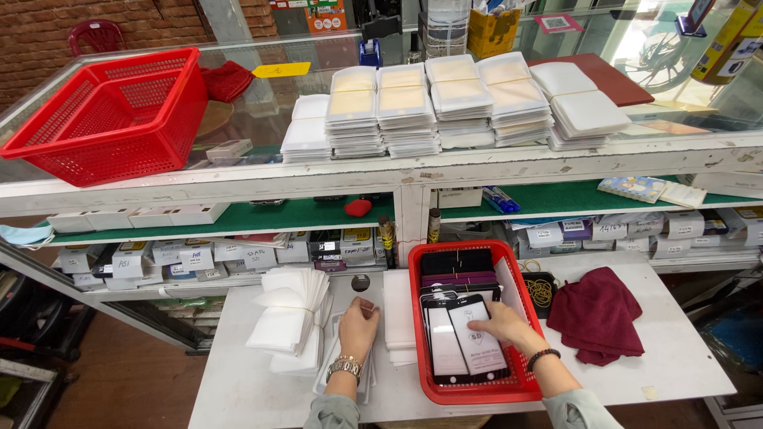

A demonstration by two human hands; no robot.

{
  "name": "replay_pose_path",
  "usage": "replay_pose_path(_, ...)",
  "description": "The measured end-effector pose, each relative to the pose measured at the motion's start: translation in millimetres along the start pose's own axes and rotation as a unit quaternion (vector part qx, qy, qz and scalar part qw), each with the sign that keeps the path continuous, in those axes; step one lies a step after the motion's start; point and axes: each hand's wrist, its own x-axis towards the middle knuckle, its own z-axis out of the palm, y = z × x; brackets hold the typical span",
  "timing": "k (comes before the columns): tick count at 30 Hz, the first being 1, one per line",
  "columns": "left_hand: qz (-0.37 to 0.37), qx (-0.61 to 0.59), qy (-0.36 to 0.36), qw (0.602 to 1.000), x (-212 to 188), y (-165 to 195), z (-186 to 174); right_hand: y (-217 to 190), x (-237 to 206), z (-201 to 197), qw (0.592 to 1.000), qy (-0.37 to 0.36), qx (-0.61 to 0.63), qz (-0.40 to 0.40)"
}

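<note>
My right hand (501, 324) reaches into a small red basket (465, 392) on the white table and grips a black-framed phone screen protector (479, 343) on top of a stack of similar ones. My left hand (359, 324), with a metal watch on its wrist, rests closed on a flat white sleeve (355, 293) lying on the table. A fanned bundle of white sleeves (288, 319) lies just left of that hand. A flat pile of white sheets (397, 314) sits between my two hands.
A maroon cloth (598, 314) lies right of the basket. A large red basket (111, 115) and several banded stacks of white packets (445, 99) stand on the glass counter behind. Shelves below hold small labelled boxes (191, 256). The table's front edge is close to me.
</note>
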Motion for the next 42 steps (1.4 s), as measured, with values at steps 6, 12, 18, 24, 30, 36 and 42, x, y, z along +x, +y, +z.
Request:
replay_pose_path(6, -0.004, 0.199, -0.103, 0.975, -7.1, 8.4, 9.5, -2.3, 2.0, -4.3, 0.999, -0.006, 0.000, -0.048)
replay_pose_path(12, -0.003, 0.111, -0.031, 0.993, -2.9, -3.1, 13.1, 1.5, 6.7, -5.8, 0.995, -0.003, 0.048, -0.083)
replay_pose_path(18, 0.056, 0.066, 0.096, 0.992, 6.6, -8.6, -12.7, -35.7, 2.1, -22.9, 0.982, -0.016, 0.124, -0.141)
replay_pose_path(24, 0.226, 0.055, -0.111, 0.966, 24.5, 36.9, -57.1, -106.2, -6.7, -27.1, 0.867, -0.015, 0.059, -0.495)
replay_pose_path(30, 0.100, -0.404, -0.125, 0.900, 30.8, 53.5, -53.2, -113.7, 4.2, -11.5, 0.912, -0.068, 0.262, -0.308)
replay_pose_path(36, 0.054, -0.369, -0.127, 0.919, 24.0, 36.0, -22.1, -95.2, 14.9, -15.5, 0.919, 0.011, 0.310, -0.243)
replay_pose_path(42, 0.199, -0.199, -0.070, 0.957, 22.6, 38.1, -11.4, -111.9, 8.4, -61.3, 0.656, 0.028, 0.662, -0.361)
